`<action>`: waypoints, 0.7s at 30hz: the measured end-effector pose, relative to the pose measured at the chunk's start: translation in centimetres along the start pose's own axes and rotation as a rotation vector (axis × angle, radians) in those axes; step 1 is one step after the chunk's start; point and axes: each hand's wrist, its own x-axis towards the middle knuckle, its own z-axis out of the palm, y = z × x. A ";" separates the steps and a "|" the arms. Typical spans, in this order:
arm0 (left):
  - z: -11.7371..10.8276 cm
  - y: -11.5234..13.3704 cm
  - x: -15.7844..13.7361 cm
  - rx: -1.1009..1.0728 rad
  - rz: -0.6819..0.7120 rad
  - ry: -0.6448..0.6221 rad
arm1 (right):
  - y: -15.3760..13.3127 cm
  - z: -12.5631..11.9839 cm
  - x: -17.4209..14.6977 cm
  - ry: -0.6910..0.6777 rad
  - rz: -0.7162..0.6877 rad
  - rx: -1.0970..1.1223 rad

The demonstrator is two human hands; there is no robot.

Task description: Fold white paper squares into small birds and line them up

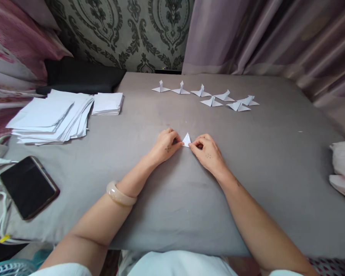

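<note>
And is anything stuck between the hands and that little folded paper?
No, nothing visible is in the way: the left hand and right hand hold the small folded paper by its lower corners. The paper birds stand farther back.

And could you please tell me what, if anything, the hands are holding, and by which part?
A small, white, triangular folded paper, by its lower corners: the left hand pinches the left corner, the right hand the right corner.
</note>
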 end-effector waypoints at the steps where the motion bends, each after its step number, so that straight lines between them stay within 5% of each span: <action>1: 0.1 0.0 -0.1 0.028 0.030 0.019 | 0.1 0.0 0.0 0.003 -0.005 -0.012; 10: 0.7 1.2 -1.2 0.343 0.391 -0.072 | -1.1 0.0 -1.3 -0.008 -0.233 -0.241; 15: 0.8 2.7 -2.7 0.532 0.315 -0.170 | -2.9 -0.3 -2.6 -0.088 -0.296 -0.580; 21: 0.7 3.2 -3.7 0.516 0.254 -0.164 | -4.0 -0.5 -3.2 -0.126 -0.316 -0.704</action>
